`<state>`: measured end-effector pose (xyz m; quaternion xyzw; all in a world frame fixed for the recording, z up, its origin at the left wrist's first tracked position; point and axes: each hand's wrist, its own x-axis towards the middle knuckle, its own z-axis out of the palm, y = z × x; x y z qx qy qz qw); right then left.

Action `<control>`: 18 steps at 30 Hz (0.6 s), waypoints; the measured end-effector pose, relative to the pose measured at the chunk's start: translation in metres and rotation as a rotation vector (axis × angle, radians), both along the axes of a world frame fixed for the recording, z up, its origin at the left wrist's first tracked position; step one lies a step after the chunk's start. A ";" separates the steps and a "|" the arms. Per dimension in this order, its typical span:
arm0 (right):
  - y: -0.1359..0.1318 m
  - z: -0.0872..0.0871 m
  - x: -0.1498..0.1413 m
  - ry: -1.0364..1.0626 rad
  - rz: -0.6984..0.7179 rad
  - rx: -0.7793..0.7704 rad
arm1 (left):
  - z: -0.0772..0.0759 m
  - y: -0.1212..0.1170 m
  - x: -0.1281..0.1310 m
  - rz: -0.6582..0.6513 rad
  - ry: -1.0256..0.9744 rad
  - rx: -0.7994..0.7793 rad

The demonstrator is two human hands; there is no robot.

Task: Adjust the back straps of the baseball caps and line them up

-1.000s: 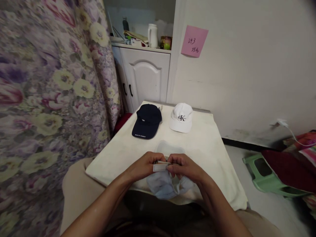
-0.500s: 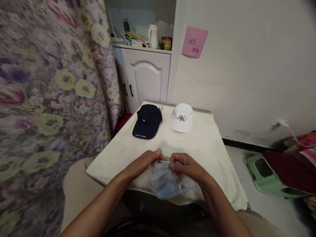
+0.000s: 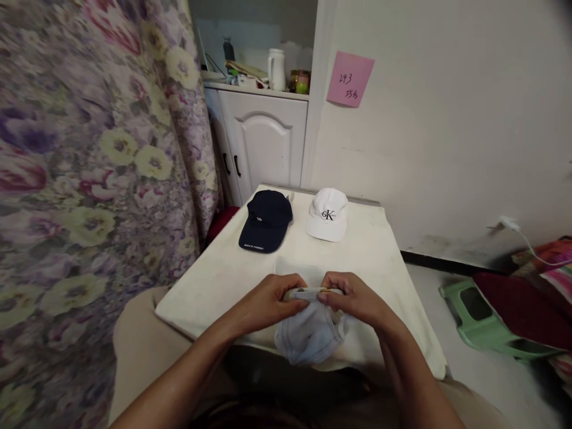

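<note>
A light blue cap point(image 3: 306, 333) is held between my two hands at the near edge of the table, its back strap turned up toward me. My left hand point(image 3: 279, 298) pinches the left end of the strap, thumb in front and fingers behind. On the other end, my right hand point(image 3: 346, 298) grips the strap beside a small brass-coloured buckle point(image 3: 325, 290). Farther back lie a navy cap point(image 3: 268, 220) with small white lettering on its brim and, to its right, a white cap point(image 3: 328, 214) with black letters.
The cream-covered table point(image 3: 357, 256) stands before my lap. A floral curtain point(image 3: 98, 179) hangs close on the left. Behind are a white cabinet point(image 3: 268, 140) and a wall with a pink note point(image 3: 350, 78). A green stool point(image 3: 487, 325) is at the right.
My left hand has shifted its grip, with the thumb now lying over the front of the strap. The strap is straighter, and my right hand has moved slightly right.
</note>
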<state>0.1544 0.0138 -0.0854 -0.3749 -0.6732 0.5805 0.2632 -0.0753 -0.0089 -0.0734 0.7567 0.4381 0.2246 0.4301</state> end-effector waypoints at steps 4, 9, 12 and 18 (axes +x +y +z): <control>0.001 -0.008 -0.006 -0.003 0.033 -0.018 | -0.004 -0.001 0.008 0.022 0.021 -0.017; 0.002 -0.004 -0.008 -0.017 0.071 0.072 | -0.002 0.000 0.009 0.034 -0.086 -0.075; 0.006 0.000 0.004 0.019 0.156 0.067 | -0.004 0.005 0.000 0.035 -0.143 -0.131; 0.016 -0.012 0.023 0.126 0.313 -0.155 | -0.005 0.011 -0.018 0.026 -0.238 -0.190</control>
